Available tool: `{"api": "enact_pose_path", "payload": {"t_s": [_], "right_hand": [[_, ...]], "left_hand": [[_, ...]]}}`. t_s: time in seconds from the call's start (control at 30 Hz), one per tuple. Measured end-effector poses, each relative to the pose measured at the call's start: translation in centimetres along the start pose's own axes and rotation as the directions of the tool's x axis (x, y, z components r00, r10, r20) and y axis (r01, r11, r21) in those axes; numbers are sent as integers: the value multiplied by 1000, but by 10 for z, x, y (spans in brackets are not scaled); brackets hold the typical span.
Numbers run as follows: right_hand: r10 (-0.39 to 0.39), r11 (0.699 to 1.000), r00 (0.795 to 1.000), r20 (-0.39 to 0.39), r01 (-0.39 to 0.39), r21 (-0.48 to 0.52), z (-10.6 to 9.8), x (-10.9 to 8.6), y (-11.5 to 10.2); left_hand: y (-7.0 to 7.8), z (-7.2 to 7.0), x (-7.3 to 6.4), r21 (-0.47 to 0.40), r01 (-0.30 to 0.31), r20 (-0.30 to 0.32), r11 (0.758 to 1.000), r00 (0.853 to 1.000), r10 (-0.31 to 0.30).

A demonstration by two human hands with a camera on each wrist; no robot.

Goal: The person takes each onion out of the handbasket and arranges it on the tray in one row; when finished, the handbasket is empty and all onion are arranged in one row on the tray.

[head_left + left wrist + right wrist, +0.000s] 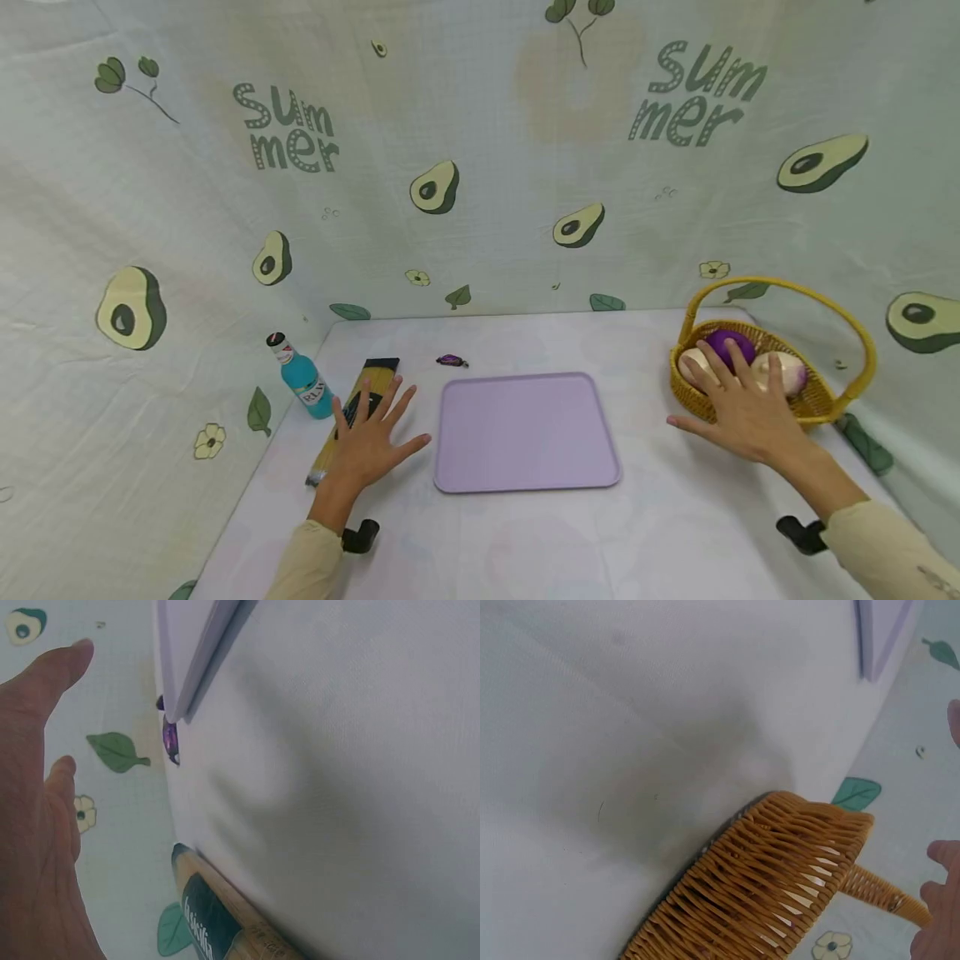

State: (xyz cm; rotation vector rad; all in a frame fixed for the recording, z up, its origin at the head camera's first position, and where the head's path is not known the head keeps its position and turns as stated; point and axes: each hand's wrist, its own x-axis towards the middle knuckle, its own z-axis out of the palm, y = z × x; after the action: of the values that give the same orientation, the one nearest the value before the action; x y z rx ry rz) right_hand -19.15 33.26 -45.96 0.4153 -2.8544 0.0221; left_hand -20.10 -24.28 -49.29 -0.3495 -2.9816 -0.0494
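Observation:
My left hand (367, 448) hovers with spread fingers over a yellow pasta packet (330, 460); the left wrist view shows a gap between the hand and the packet (214, 919). On the other side, my right hand (750, 417) is spread out above a wicker basket (686, 400) with a tall yellow handle (862, 333). Inside the basket are a purple round vegetable (731, 343) and white-and-purple ones (793, 375), partly hidden by the fingers. In the right wrist view the hand stays apart from the basket's woven side (757, 877). Neither hand holds anything.
Between the hands lies a flat lilac tray (525, 433). A small purple wrapped candy (452, 361) sits behind it. At the left table edge stands a blue bottle (307, 383) with a dark cap. A printed cloth (510, 108) hangs behind the table.

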Motion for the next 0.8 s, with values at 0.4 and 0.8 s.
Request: {"api": "enact_pose_path", "payload": {"t_s": [0.4,0.8], "right_hand": [[-29,999,1000,-13,29,23,-1,0,-9],[-1,995,998,-68,9,103,-6,2,-12]], "left_hand": [[-2,7,-5,-92,-4,-59,996,998,-1],[11,21,5,-224,-27,-76,974,997,11]]}}
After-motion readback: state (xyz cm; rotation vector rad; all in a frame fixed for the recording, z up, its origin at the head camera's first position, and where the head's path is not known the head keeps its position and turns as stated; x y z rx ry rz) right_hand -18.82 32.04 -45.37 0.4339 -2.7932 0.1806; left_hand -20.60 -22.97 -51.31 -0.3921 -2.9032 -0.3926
